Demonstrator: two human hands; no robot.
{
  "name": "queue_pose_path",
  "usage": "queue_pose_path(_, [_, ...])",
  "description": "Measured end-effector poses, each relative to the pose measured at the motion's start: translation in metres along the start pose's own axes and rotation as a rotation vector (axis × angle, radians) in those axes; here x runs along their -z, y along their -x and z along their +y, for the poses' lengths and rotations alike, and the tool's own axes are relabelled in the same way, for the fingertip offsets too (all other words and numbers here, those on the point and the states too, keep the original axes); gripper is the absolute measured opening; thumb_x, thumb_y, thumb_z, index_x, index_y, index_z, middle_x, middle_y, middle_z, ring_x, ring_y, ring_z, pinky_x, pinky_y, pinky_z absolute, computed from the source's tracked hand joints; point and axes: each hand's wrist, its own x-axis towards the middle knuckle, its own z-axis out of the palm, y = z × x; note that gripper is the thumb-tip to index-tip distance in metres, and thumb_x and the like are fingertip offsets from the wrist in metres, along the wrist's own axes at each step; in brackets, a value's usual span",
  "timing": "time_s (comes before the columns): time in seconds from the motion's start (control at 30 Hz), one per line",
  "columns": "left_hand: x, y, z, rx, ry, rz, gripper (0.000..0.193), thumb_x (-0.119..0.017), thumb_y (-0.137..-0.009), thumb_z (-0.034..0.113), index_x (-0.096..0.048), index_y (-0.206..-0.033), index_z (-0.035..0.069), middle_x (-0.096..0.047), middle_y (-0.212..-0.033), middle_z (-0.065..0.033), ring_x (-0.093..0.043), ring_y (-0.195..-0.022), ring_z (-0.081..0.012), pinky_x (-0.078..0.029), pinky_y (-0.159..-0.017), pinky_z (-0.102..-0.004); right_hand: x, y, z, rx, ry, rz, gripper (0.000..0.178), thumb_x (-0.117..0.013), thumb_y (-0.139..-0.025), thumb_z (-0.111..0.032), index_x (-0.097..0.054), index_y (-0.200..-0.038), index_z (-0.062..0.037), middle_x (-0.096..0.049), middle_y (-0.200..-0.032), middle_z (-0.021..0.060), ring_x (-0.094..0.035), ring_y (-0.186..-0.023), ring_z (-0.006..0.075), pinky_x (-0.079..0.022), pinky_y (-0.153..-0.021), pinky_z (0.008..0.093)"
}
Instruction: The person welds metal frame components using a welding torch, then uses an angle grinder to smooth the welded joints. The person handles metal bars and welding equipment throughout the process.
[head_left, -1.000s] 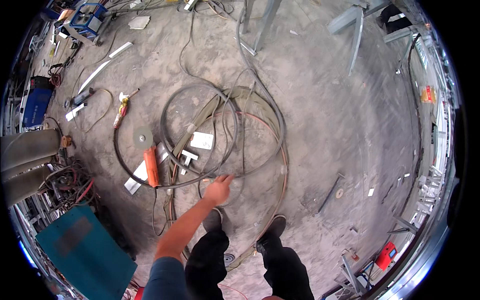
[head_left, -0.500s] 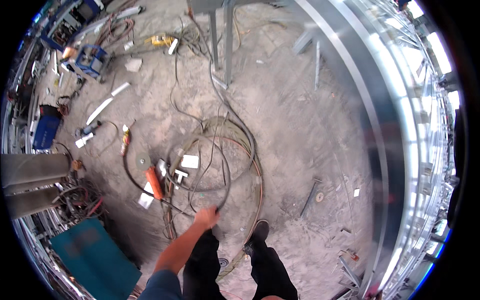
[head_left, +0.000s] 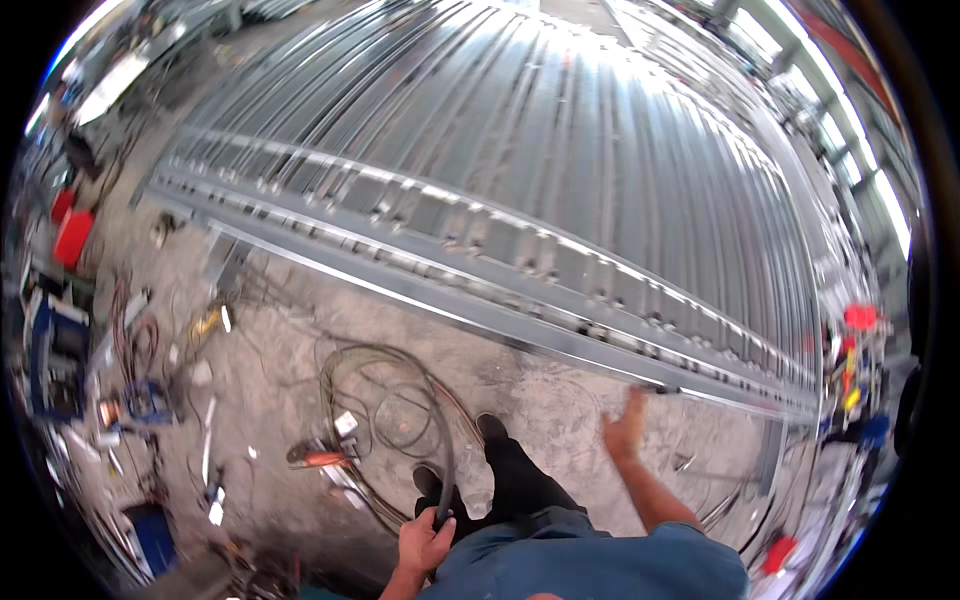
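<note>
A thick dark cable (head_left: 444, 450) rises from the floor to my left hand (head_left: 425, 543), which is wrapped round it close to my waist. The rest of its loops lie coiled on the floor in front of my feet. My right hand (head_left: 625, 430) is stretched forward on the right, thumb apart from the fingers, with nothing seen in it. Its fingertips are close to the near edge of a large ribbed metal panel frame (head_left: 460, 310); whether they touch is too blurred to tell. An orange angle grinder (head_left: 325, 459) lies left of the coil.
The raised frame spans the space ahead, on a leg (head_left: 772, 455) at right. White scraps (head_left: 345, 423), a yellow tool (head_left: 207, 322) and a blue machine (head_left: 150, 400) are on the floor at left. Red containers (head_left: 74, 238) stand farther back; a person (head_left: 75, 135) is far left.
My view has swung up and right, bringing the panel frame ahead. My left hand has lifted the cable from the floor to my waist. My right hand has come into view.
</note>
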Motion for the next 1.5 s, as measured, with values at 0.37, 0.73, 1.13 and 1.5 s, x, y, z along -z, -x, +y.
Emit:
queue_pose_path(0.37, [0.060,0.014,0.141,0.130,1.279,0.004,0.023,-0.056,-0.098,0.005,-0.052,-0.120,0.009,-0.049,-0.072,0.0011,-0.047,-0.064,-0.0131,-0.043,-0.056,-0.0324,-0.005,0.209,-0.196,0.702,-0.795,-1.514,0.052,-0.073,-0.092,-0.041,-0.064,-0.131,-0.0073,-0.073,-0.117,0.0180,-0.071,-0.100,0.0329,-0.054,-0.088,0.0438])
queue_pose_path(0.73, [0.262,0.124,0.108,-0.518,1.568,0.167,0.062,-0.075,-0.089,0.021,-0.053,-0.144,0.003,-0.070,-0.102,-0.0067,-0.068,-0.079,-0.0211,-0.058,-0.064,-0.0396,-0.057,0.116,-0.150,0.899,-0.601,-1.106,0.031,-0.076,-0.082,-0.029,-0.076,-0.111,-0.0171,-0.075,-0.095,0.0132,-0.071,-0.087,0.0344,-0.054,-0.075,0.0469])
queue_pose_path(1.13, [0.222,0.172,-0.033,0.197,-0.789,0.720,0.023,-0.063,-0.086,0.020,-0.074,-0.094,0.002,-0.074,-0.085,-0.0184,-0.069,-0.076,-0.0322,-0.057,-0.072,-0.0418,-0.020,-0.006,-0.135,0.887,-0.559,-0.695,0.025,-0.074,-0.086,-0.034,-0.074,-0.106,-0.0182,-0.075,-0.089,0.0109,-0.072,-0.087,0.0376,-0.055,-0.073,0.0523])
queue_pose_path(1.5, [-0.022,-0.109,0.090,0.615,0.285,-0.286,0.057,-0.061,-0.102,0.048,-0.054,-0.140,0.007,-0.070,-0.129,-0.0144,-0.069,-0.111,-0.0273,-0.058,-0.086,-0.0449,0.086,-0.032,-0.091,1.490,-0.539,-0.559,0.017,-0.070,-0.078,-0.030,-0.061,-0.080,-0.0159,-0.064,-0.077,0.0048,-0.068,-0.082,0.0289,-0.053,-0.071,0.0449])
